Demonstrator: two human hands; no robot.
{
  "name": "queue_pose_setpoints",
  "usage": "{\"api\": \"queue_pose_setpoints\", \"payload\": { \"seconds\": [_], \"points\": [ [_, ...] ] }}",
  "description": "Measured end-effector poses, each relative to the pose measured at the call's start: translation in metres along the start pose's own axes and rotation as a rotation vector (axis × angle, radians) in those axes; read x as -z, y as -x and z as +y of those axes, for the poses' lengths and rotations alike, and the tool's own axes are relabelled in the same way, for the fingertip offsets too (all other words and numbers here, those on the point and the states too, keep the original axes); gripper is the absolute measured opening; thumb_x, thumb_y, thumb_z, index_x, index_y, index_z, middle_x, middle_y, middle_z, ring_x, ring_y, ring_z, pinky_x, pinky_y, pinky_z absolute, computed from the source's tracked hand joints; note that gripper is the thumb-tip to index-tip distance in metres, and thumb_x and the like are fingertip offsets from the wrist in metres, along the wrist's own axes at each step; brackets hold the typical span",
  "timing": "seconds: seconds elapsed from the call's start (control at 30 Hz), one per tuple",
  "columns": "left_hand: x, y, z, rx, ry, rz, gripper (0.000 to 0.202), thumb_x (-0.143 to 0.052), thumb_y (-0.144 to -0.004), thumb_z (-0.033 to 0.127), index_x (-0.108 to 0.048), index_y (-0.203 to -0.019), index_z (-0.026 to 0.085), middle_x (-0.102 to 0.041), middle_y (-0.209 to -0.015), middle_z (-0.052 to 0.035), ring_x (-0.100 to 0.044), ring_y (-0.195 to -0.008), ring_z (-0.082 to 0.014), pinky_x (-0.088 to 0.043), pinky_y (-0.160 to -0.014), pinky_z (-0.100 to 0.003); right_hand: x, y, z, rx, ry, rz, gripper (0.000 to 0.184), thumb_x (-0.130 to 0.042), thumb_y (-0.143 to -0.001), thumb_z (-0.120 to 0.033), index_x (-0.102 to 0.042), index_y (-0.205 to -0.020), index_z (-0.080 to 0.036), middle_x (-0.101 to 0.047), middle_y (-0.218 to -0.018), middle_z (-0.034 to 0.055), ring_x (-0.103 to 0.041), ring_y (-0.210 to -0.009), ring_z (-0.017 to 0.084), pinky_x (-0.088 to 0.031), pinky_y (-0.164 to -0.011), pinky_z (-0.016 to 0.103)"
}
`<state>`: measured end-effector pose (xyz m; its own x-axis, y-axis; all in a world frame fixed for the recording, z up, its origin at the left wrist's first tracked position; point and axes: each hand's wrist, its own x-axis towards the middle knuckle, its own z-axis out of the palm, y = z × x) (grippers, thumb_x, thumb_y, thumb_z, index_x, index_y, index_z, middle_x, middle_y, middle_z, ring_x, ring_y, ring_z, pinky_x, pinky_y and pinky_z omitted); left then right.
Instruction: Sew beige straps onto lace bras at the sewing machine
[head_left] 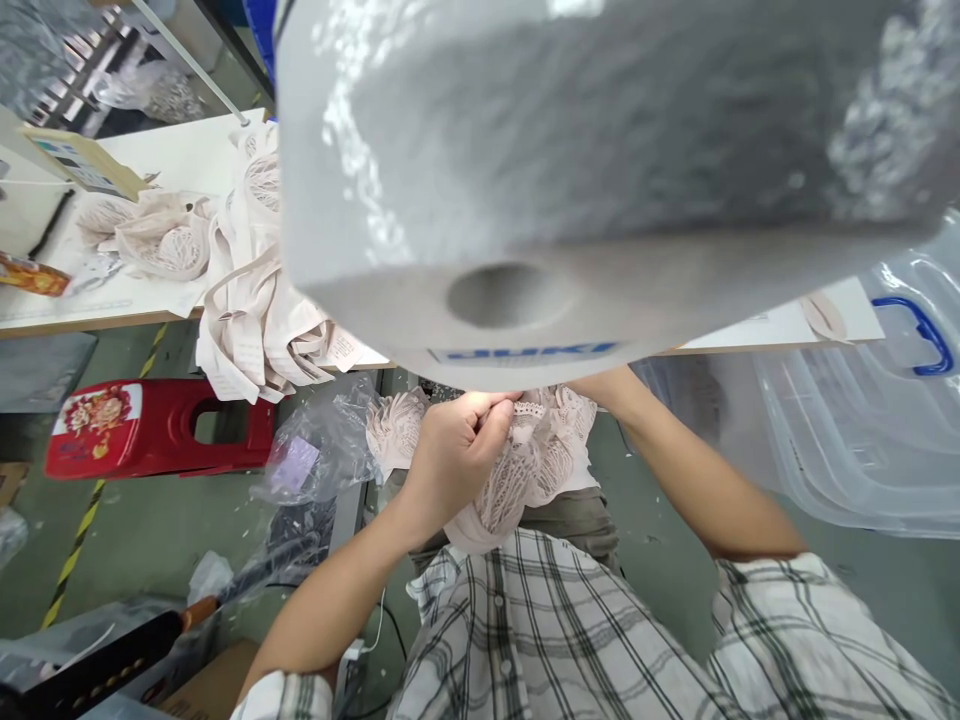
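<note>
A pale pink lace garment (pixel 504 490) lies bunched on the lap, its upper edge just under the machine head. My left hand (pixel 461 460) is closed on it, thumb and forefinger pinching a scalloped lace edge. On the other side, my right hand (pixel 606 385) reaches in beside the fabric; its fingers are hidden behind the machine. The big grey sewing machine head (pixel 450 180), marked JUKI, fills the upper view and covers the needle area.
More pale garments (pixel 255 300) hang over the front edge of the white table (pixel 202 155) at left. Below stands a red stool (pixel 161 445) near a clear plastic bag (pixel 334 430). Transparent bins (pixel 840 440) with a blue handle stand at right.
</note>
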<state>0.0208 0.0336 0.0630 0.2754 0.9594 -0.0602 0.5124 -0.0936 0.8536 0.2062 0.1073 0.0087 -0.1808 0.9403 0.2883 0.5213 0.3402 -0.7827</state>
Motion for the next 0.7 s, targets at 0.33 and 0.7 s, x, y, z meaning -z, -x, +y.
{"api": "queue_pose_setpoints", "payload": {
  "seconds": [0.33,0.7],
  "points": [
    [0.000,0.000,0.002,-0.010,-0.021,0.011,0.030,-0.052,-0.096,0.026,-0.080,-0.101,0.017,-0.069,-0.061,-0.0016,-0.058,-0.052,-0.0139,-0.041,-0.045,-0.022,-0.001,0.001,-0.001,-0.026,-0.036,0.004,0.019,-0.061,-0.085,-0.038,-0.052,-0.077,-0.024,-0.054,-0.083,0.0040,-0.050,-0.072,0.019,-0.050,-0.063,0.035],
    [-0.001,0.000,0.002,-0.023,-0.045,0.045,0.026,-0.055,-0.094,0.025,-0.079,-0.103,0.019,-0.078,-0.085,-0.0060,-0.072,-0.078,-0.0211,-0.054,-0.055,-0.026,0.003,0.000,-0.010,-0.031,-0.115,-0.014,0.013,-0.058,-0.086,-0.035,-0.056,-0.081,-0.023,-0.057,-0.093,0.0053,-0.053,-0.076,0.019,-0.050,-0.067,0.035]
  ]
}}
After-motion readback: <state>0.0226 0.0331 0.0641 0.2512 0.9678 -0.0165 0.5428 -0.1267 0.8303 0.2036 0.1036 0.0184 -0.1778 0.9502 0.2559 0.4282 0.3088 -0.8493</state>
